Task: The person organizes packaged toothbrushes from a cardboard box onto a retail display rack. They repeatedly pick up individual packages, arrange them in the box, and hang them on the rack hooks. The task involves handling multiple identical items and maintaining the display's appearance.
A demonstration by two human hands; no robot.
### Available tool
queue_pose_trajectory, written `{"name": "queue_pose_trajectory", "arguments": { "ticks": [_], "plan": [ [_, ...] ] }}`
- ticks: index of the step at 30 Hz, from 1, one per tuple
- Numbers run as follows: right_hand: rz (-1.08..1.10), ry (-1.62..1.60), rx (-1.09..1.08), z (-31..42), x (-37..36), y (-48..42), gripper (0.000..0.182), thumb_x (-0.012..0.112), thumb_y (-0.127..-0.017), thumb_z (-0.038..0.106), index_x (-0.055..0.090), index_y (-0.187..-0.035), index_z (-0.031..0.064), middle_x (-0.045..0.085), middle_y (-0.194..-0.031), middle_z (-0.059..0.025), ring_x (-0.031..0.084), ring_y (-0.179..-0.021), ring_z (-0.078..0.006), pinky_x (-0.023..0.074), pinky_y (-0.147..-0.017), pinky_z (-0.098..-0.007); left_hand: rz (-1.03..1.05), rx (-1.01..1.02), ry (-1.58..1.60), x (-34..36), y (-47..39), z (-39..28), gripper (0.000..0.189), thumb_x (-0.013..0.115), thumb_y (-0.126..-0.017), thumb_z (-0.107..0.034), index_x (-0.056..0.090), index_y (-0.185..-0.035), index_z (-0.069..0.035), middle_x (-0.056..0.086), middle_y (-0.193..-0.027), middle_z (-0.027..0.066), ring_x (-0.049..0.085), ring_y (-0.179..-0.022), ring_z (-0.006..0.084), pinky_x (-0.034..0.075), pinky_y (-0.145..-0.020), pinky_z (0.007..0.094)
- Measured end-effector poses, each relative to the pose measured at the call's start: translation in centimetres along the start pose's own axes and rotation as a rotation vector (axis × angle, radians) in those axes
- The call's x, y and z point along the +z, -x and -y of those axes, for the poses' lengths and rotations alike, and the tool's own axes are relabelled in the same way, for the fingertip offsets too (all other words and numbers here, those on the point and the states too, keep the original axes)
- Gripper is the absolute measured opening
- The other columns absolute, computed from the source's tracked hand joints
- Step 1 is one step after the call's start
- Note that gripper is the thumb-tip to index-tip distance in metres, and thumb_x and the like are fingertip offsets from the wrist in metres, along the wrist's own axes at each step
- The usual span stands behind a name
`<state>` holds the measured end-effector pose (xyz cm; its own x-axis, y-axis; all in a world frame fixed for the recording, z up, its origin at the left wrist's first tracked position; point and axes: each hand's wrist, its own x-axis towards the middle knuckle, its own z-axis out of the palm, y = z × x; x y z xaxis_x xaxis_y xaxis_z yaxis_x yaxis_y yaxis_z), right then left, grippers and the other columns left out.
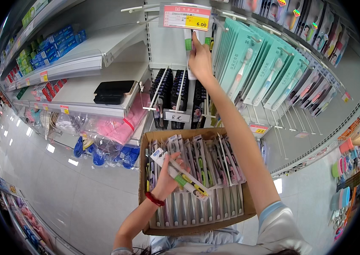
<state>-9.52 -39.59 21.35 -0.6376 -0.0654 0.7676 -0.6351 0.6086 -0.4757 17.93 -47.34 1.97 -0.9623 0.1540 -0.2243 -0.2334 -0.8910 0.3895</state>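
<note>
My left hand (pixel 166 178), with a red band at the wrist, holds a blister-packed toothbrush (pixel 189 181) with a yellow-and-black handle. That pack lies tilted over an open cardboard box (pixel 196 230), which is filled with rows of packed toothbrushes (pixel 200 159). Raised at the display, my right hand (pixel 201 59) grips another toothbrush pack (pixel 192 75) just below a price tag (pixel 184 17). Its index finger points up along the front of the pack. The fingers partly cover this pack, and the tag hides its top end.
Black packed toothbrushes (pixel 180 92) hang on hooks below my right hand. Mint-green toothbrush packs (pixel 240 63) hang to the right, near bare metal prongs (pixel 282 127). At left, shelves (pixel 125 73) carry a black case (pixel 114 91) and small boxes (pixel 58 41); pink bagged fabric (pixel 119 127) hangs beneath.
</note>
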Motion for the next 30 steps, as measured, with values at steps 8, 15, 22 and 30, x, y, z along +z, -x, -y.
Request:
{"name": "queue_pose_trajectory", "arguments": {
  "ticks": [8,15,22,30],
  "plan": [
    [0.085,-0.024,-0.274,2.0,-2.3,4.5,0.056,0.058,-0.08,0.012,0.034,-0.129,0.0001,0.053,-0.1,-0.0253,0.055,-0.086,-0.0368,0.0457,-0.081,-0.0392,0.138,0.056,-0.008,0.6,0.7,-1.1,0.052,0.027,-0.093,-0.052,0.049,-0.112,-0.009,0.058,-0.104,0.0129,0.054,-0.101,0.028,0.036,-0.098,0.0459],
    [1.246,-0.112,-0.005,10.5,-15.2,19.2,0.065,0.057,-0.082,0.025,0.025,-0.136,0.0097,0.058,-0.101,-0.0183,0.061,-0.076,-0.037,0.0498,-0.062,-0.0429,0.189,0.267,-0.042,1.9,1.6,-1.9,0.07,0.023,-0.085,-0.067,0.035,-0.132,-0.017,0.033,-0.141,0.0129,0.029,-0.13,0.0263,0.024,-0.106,0.0457],
    [0.911,-0.307,-0.198,9.4,-13.8,17.6,0.056,0.052,-0.08,0.002,0.035,-0.133,0.0082,0.051,-0.098,-0.0181,0.057,-0.076,-0.0361,0.0476,-0.06,-0.0391,0.385,0.225,0.012,1.0,0.6,-1.3,0.08,0.039,-0.08,-0.069,0.025,-0.14,-0.019,0.04,-0.135,0.01,0.035,-0.125,0.0239,0.024,-0.106,0.0457],
    [0.207,-0.301,-0.341,12.9,-11.1,9.3,0.046,0.049,-0.081,-0.005,0.045,-0.126,0.0019,0.049,-0.09,-0.0133,0.05,-0.066,-0.0258,0.043,-0.058,-0.0305,0.219,0.465,-1.532,0.5,0.9,-0.7,0.024,0.063,-0.077,-0.006,0.058,-0.1,-0.005,0.057,-0.108,0.0113,0.056,-0.1,0.0259,0.044,-0.086,0.035]
  ]
}}
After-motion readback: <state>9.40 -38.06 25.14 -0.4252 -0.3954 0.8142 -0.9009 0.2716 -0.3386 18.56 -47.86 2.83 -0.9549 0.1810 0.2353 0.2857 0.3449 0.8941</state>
